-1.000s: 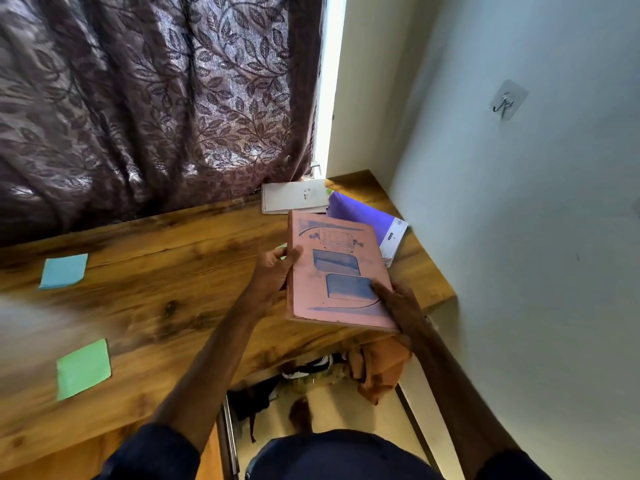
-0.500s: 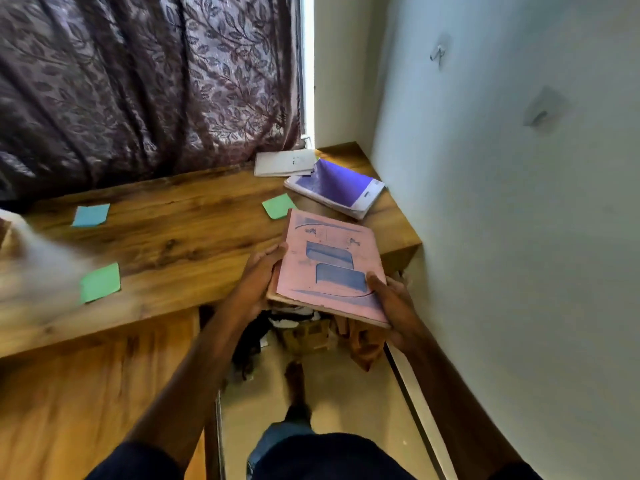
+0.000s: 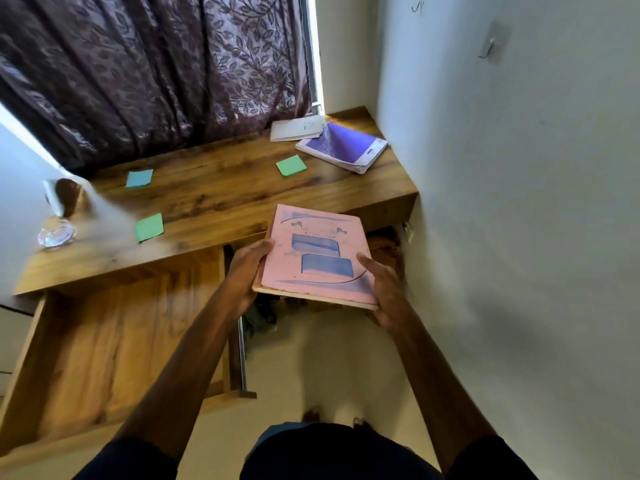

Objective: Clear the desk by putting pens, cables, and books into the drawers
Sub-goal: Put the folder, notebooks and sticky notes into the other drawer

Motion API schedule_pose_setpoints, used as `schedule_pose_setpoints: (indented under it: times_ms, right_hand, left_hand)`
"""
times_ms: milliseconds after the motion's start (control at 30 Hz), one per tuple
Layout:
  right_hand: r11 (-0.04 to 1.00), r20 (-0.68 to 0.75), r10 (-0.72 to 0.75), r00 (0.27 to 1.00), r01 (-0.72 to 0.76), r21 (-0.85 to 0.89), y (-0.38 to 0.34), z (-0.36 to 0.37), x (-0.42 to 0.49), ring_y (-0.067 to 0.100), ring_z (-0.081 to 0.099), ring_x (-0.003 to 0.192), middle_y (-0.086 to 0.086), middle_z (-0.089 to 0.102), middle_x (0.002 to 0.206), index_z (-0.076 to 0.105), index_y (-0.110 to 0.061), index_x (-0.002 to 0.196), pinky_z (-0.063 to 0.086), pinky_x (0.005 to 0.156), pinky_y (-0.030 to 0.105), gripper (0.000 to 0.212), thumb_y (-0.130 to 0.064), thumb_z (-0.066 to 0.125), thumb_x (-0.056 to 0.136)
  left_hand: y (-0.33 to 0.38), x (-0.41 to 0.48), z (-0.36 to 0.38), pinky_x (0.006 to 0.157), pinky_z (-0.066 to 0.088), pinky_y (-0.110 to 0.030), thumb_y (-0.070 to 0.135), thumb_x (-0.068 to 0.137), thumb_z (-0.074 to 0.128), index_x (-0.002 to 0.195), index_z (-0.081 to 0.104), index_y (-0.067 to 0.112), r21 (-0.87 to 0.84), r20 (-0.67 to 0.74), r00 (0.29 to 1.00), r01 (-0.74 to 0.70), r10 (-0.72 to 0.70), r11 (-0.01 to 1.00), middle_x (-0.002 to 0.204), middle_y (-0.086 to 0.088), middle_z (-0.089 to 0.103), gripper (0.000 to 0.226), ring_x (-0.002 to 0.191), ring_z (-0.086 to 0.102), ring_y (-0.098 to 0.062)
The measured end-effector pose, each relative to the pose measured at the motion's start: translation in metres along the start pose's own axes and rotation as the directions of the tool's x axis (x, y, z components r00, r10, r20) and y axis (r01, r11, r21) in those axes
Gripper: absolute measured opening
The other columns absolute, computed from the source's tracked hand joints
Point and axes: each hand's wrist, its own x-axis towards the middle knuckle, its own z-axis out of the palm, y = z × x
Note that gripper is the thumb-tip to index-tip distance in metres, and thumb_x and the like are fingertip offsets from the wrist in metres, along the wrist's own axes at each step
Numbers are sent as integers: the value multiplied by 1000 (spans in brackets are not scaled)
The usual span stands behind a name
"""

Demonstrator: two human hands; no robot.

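Dark leaf-patterned curtain (image 3: 156, 71) hangs behind the wood-grain counter (image 3: 225, 199), which sits in the corner against a pale matte wall (image 3: 519, 202). Both my hands grip the pink book: my left hand (image 3: 247, 271) clasps its left edge with the thumb on the cover, and my right hand (image 3: 382, 289) curls over its right edge. The pink book (image 3: 317, 252) is held nearly flat, off the counter's front edge and just right of the open drawer (image 3: 114, 341), not yet inside it.

I judge the job well short of done. A purple book (image 3: 341, 147) and a white notepad (image 3: 298, 128) lie overlapping in the far corner of the counter. I see no pens or cables from here. Two green sticky notes (image 3: 291, 165) and a blue sticky note (image 3: 139, 178) lie scattered well apart, and something glassy (image 3: 55, 235) at the left end is too blurred to name.

The pink book is a thin softcover, its paper cover faded and printed in smudged blue, so it may flex. The purple one looks glossy, with a thick block of pages. The drawer is a shallow box of pale, smooth wood.
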Motion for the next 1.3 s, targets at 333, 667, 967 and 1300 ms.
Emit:
schedule_pose_setpoints:
  times_ms: [333,667,967,1300]
  right_hand:
    - [996,90,85,992,-82,-37,34,80,-23,20,68,102,-1,73,115,71,-14,114,54,83,32,63,-57,81,69]
    - [989,84,65,994,-53,-136,89,254,-36,4,46,80,-1,53,113,59,-14,124,39,69,28,39,-35,67,92]
    - [960,22,154,988,-144,-240,148,390,-56,24,74,88,8,76,103,68,-13,108,61,76,35,29,-31,75,87]
    - [921,87,191,978,-148,-361,191,468,-23,17,67,91,4,69,106,61,-22,105,57,68,27,28,-42,72,88]
  left_hand:
    - [-14,-41,-99,75,63,-38,26,101,56,129,61,9,-57,-94,996,-3,-2,998,119,-13,72,33,105,71,-35]
    - [-22,-35,-294,67,60,-32,27,97,63,122,66,6,-2,-112,992,51,-51,999,114,-13,74,33,102,72,-36]
    - [-44,-49,-443,72,61,-37,27,102,54,117,66,10,42,-106,977,192,-187,981,103,-13,76,26,88,74,-28]
    - [-48,-35,-525,56,57,-24,22,103,52,117,64,5,97,-199,956,240,-218,966,98,-12,75,25,77,74,-20]
